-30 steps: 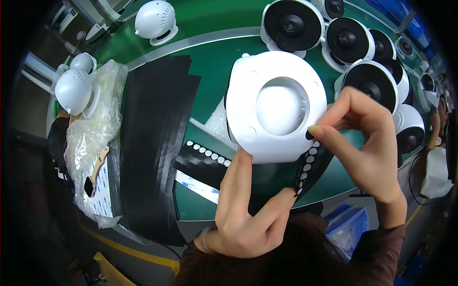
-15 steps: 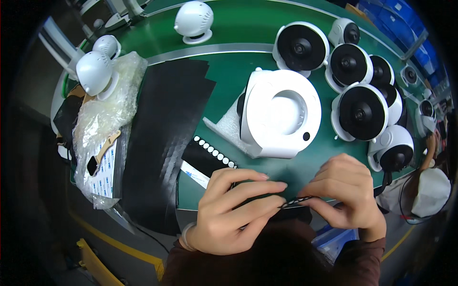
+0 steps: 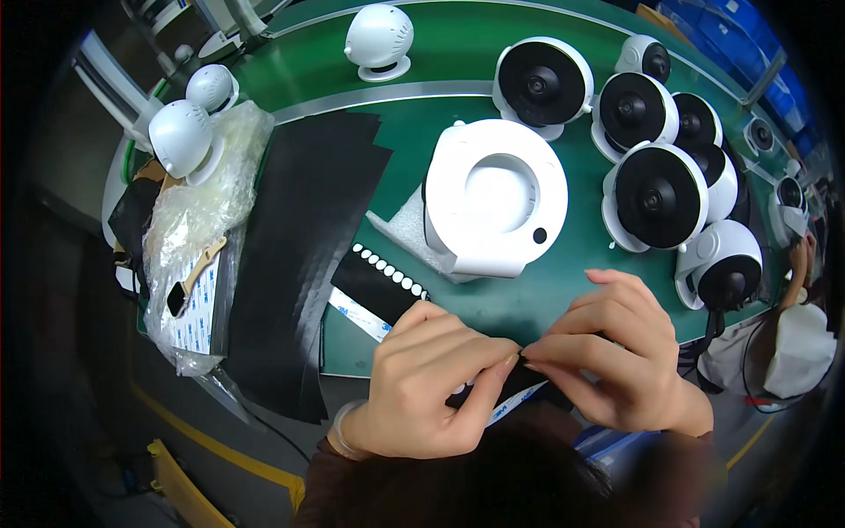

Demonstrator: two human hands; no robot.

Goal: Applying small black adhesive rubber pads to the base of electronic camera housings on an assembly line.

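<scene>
My left hand (image 3: 427, 383) and my right hand (image 3: 620, 352) meet near the front edge of the green bench (image 3: 440, 97). Both pinch a black sticker sheet (image 3: 387, 286) that bears a row of small white dots. The fingertips touch at the sheet's near end, which is mostly hidden under the hands. Just beyond the hands stands a white round device base (image 3: 497, 198) on its stand, underside up, with one small black dot stuck on its rim.
Several white round devices with black faces (image 3: 656, 194) crowd the right of the bench. A long black sheet (image 3: 308, 238) lies at the left, beside a clear plastic bag (image 3: 198, 229) and white dome-shaped units (image 3: 180, 136). Another person's hand (image 3: 803, 255) shows at far right.
The hands have come down from the white base to the sticker sheet near the bench's front edge. The base, held before, now stands alone with a black dot on it.
</scene>
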